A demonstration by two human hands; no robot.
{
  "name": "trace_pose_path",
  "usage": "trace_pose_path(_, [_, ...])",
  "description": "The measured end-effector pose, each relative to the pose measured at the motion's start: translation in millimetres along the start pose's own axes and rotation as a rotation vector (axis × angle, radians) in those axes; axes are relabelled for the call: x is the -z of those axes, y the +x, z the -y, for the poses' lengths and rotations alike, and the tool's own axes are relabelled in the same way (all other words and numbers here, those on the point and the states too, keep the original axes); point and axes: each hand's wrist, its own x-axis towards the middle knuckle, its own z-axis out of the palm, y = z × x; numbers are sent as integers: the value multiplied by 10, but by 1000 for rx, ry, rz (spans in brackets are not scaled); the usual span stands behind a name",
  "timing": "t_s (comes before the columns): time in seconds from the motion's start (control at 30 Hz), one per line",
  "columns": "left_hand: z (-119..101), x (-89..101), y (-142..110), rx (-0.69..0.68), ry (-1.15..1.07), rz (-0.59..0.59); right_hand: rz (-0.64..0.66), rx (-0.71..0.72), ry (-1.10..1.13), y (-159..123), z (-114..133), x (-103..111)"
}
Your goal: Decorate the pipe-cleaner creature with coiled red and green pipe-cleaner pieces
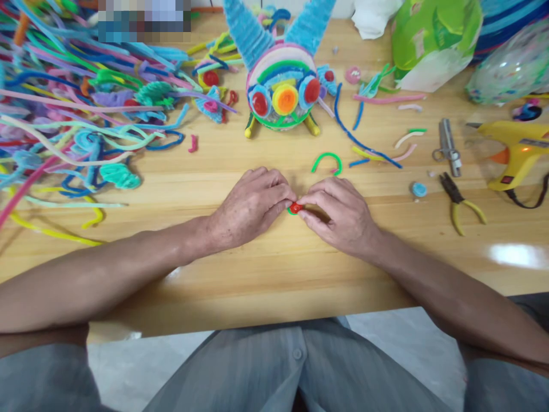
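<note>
In the head view, we are holding a small red coil with a green edge (pixel 295 208) between our two hands, just above or on the bench (pixel 240 286); we cannot tell which. The fingers of our left hand (pixel 290 201) are pinching its left side, thumb and forefinger close together, and the fingers of our right hand (pixel 301 207) are closing on its right side from above and below. Both our forearms are reaching in from the near side.

Just beyond the right fingers, a green stem (pixel 328 153) is lying bent in an arch. Farther beyond the fingers, a horned figure (pixel 285 100) is standing upright, its round red eyes and orange-and-yellow nose facing us. To the left of the fingers, a heap of fuzzy stems (pixel 124 109) is spreading in many colours, and a red scrap (pixel 193 143) is lying between the heap and the figure. To the right, well apart from the fingers, a blue disc (pixel 419 189), pliers (pixel 458 197), a metal tool (pixel 449 149) and a yellow glue gun (pixel 514 143) are lying.
</note>
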Motion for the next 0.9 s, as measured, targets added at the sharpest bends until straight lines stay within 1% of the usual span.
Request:
trace_pose_path(0.17, [-18,7,17,18,12,39,24,-27,30,0,2,7])
trace_pose_path(0.27, [-28,5,23,25,48,43,20,-24,40,0,-1,1])
trace_pose_path(0.43, [-27,-6,25,45,19,0,0,-11,40,-2,-1,-3])
trace_pose_path(0.6, [-28,-9,25,54,-75,-37,11,-57,44,2,7,22])
trace_pose_path(0.8, [39,40,32,178,37,-106,22,-48,34,15,4,24])
trace_pose_path(0.9, [90,51,30,189,39,-123,41,-58,47,15,6,32])
